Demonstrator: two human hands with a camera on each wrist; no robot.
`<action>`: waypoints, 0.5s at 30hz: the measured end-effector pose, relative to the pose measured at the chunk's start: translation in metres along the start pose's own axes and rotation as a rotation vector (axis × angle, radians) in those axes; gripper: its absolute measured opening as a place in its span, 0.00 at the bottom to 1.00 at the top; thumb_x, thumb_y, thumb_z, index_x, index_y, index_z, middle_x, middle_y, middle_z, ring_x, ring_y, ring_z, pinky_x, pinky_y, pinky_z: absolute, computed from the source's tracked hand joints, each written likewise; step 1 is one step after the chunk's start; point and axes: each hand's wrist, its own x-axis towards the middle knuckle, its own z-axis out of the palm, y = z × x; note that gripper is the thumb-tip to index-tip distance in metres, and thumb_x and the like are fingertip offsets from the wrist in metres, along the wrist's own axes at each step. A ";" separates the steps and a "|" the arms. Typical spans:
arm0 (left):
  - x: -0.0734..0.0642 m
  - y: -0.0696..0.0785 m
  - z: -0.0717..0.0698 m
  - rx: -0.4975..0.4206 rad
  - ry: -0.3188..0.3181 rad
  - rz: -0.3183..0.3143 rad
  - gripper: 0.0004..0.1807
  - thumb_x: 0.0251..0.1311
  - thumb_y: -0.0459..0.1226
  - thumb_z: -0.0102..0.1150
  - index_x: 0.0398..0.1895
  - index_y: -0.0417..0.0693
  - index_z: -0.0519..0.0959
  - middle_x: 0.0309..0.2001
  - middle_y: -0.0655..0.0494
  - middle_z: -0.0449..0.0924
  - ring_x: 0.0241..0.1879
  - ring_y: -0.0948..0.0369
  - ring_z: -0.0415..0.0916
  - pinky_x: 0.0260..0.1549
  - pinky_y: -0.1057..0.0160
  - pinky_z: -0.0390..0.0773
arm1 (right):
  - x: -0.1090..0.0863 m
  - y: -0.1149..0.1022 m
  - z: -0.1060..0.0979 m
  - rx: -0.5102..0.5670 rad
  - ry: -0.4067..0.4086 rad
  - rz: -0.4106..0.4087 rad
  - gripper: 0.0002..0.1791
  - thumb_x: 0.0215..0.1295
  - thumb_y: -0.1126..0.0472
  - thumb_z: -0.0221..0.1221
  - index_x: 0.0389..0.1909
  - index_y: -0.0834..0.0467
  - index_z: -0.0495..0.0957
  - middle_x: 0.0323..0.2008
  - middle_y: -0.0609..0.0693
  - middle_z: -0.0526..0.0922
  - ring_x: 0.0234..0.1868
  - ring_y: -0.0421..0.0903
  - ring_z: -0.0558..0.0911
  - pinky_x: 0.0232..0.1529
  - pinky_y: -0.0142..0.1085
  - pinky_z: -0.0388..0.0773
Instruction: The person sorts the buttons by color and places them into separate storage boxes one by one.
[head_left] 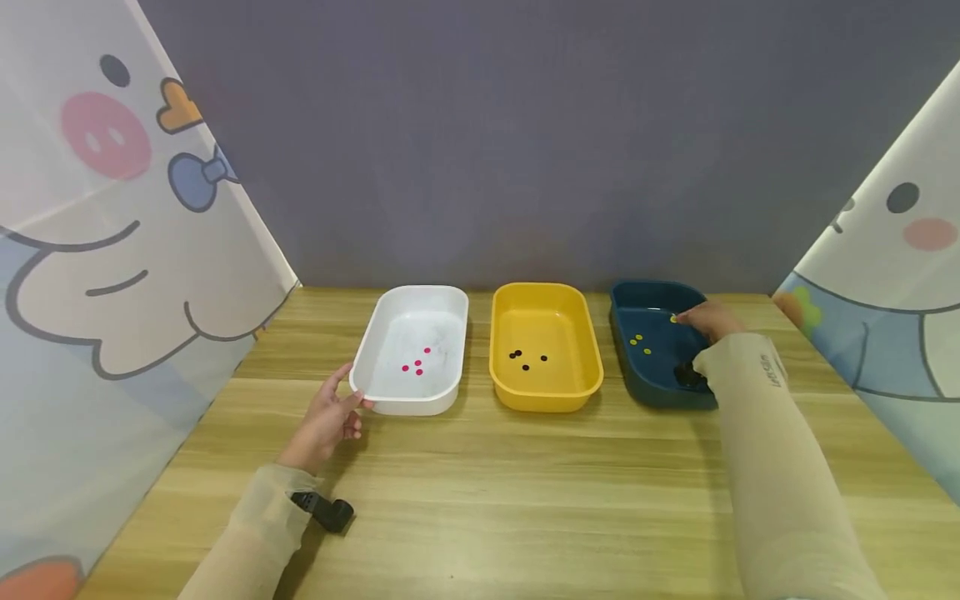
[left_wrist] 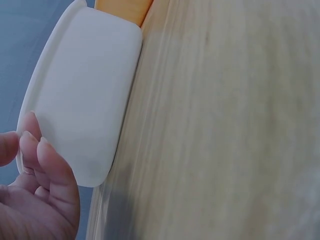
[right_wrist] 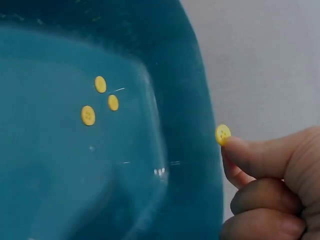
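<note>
Over the dark blue basin (head_left: 660, 296) at the right, my right hand (head_left: 711, 319) pinches a yellow button (right_wrist: 223, 134) between thumb and forefinger. Three more yellow buttons (right_wrist: 88, 115) lie on that basin's floor. My left hand (head_left: 327, 417) grips the near left corner of the white basin (head_left: 408, 406), thumb and fingers at its rim. Several red buttons (head_left: 417, 363) rest inside the white basin. In the left wrist view the fingers (left_wrist: 57, 167) are curled beside the basin's outer wall.
Between the two basins stands a yellow basin (head_left: 546, 402) with several black buttons (head_left: 526, 367) in it. All three basins sit in a row on a wood-grain table (head_left: 525, 500). A grey wall (head_left: 480, 150) rises behind them, with cartoon-printed cloths (head_left: 97, 250) at both sides.
</note>
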 end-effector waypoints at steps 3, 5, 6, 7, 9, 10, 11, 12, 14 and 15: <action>0.001 0.001 0.001 -0.003 -0.008 0.008 0.35 0.73 0.31 0.40 0.77 0.49 0.37 0.23 0.64 0.78 0.15 0.69 0.66 0.18 0.71 0.72 | 0.007 0.006 0.000 -0.014 0.004 0.079 0.23 0.68 0.57 0.51 0.46 0.78 0.71 0.13 0.51 0.64 0.14 0.45 0.61 0.22 0.38 0.64; 0.001 0.002 0.001 -0.002 -0.002 0.010 0.35 0.73 0.30 0.39 0.77 0.49 0.37 0.23 0.64 0.77 0.14 0.69 0.66 0.17 0.71 0.72 | 0.009 0.008 0.000 0.004 -0.004 0.096 0.21 0.67 0.57 0.52 0.39 0.76 0.74 0.12 0.49 0.63 0.13 0.43 0.61 0.20 0.37 0.63; 0.002 0.003 0.002 -0.001 -0.002 0.009 0.35 0.73 0.30 0.39 0.77 0.49 0.37 0.23 0.64 0.77 0.14 0.69 0.66 0.17 0.71 0.71 | 0.007 0.009 0.000 0.010 -0.001 0.096 0.21 0.67 0.56 0.53 0.38 0.75 0.74 0.13 0.50 0.65 0.14 0.43 0.61 0.21 0.37 0.64; 0.003 0.003 0.003 0.001 -0.003 0.010 0.35 0.73 0.30 0.39 0.76 0.49 0.37 0.23 0.64 0.77 0.14 0.69 0.66 0.17 0.71 0.71 | 0.007 0.010 0.000 0.004 0.001 0.094 0.21 0.67 0.56 0.53 0.36 0.75 0.74 0.13 0.50 0.63 0.14 0.43 0.62 0.21 0.37 0.64; 0.006 0.004 0.005 0.009 -0.007 0.011 0.35 0.73 0.30 0.39 0.76 0.48 0.37 0.23 0.64 0.77 0.14 0.69 0.65 0.17 0.71 0.71 | 0.004 0.011 -0.001 -0.002 0.008 0.103 0.21 0.67 0.55 0.52 0.37 0.74 0.73 0.18 0.53 0.65 0.15 0.43 0.61 0.24 0.38 0.65; 0.006 0.004 0.005 0.010 -0.005 0.009 0.35 0.73 0.30 0.39 0.76 0.48 0.37 0.23 0.64 0.77 0.14 0.69 0.66 0.17 0.71 0.71 | 0.003 0.010 -0.001 -0.022 0.007 0.102 0.23 0.67 0.54 0.51 0.40 0.75 0.72 0.22 0.57 0.69 0.18 0.46 0.65 0.27 0.40 0.67; 0.006 0.003 0.005 0.011 -0.006 0.007 0.35 0.73 0.30 0.39 0.76 0.48 0.37 0.23 0.64 0.77 0.14 0.69 0.66 0.17 0.71 0.71 | 0.002 0.008 -0.002 -0.035 -0.002 0.097 0.26 0.67 0.53 0.50 0.45 0.77 0.70 0.30 0.63 0.72 0.23 0.51 0.70 0.31 0.43 0.71; 0.006 0.003 0.004 0.013 -0.008 0.006 0.35 0.73 0.30 0.39 0.76 0.48 0.36 0.23 0.64 0.77 0.14 0.69 0.66 0.17 0.70 0.72 | 0.001 0.007 -0.002 -0.029 -0.013 0.092 0.28 0.68 0.54 0.49 0.51 0.78 0.67 0.40 0.69 0.72 0.31 0.57 0.74 0.38 0.46 0.73; 0.008 0.001 0.002 0.004 -0.016 0.004 0.35 0.73 0.31 0.39 0.76 0.48 0.36 0.24 0.64 0.77 0.15 0.69 0.66 0.18 0.70 0.72 | -0.002 0.002 -0.003 0.049 -0.031 0.091 0.31 0.69 0.56 0.48 0.59 0.80 0.60 0.56 0.76 0.62 0.49 0.66 0.70 0.52 0.52 0.70; 0.009 0.001 0.000 -0.002 -0.020 0.004 0.35 0.73 0.31 0.39 0.77 0.48 0.36 0.24 0.64 0.77 0.16 0.69 0.66 0.19 0.70 0.72 | -0.005 0.000 -0.004 0.043 -0.059 0.067 0.32 0.68 0.59 0.50 0.64 0.78 0.56 0.62 0.77 0.55 0.56 0.69 0.65 0.57 0.56 0.67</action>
